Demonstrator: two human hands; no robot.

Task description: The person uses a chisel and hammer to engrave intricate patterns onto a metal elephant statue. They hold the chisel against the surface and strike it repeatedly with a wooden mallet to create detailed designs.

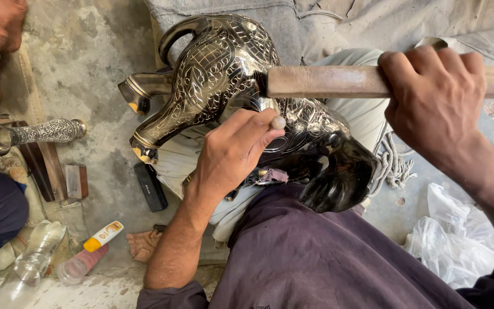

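Past an engraved metal stem (35,133) and clear bottle (27,266) on the floor, the left hand (232,151) pinches a small chisel (278,122) against the black engraved vessel (218,74) on the lap, while the right hand (433,97) clenches a wooden mallet handle (327,81).

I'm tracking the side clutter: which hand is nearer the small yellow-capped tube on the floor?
Left. The left hand is above-right of the tube; the right hand, gripping the wooden handle, is much farther right.
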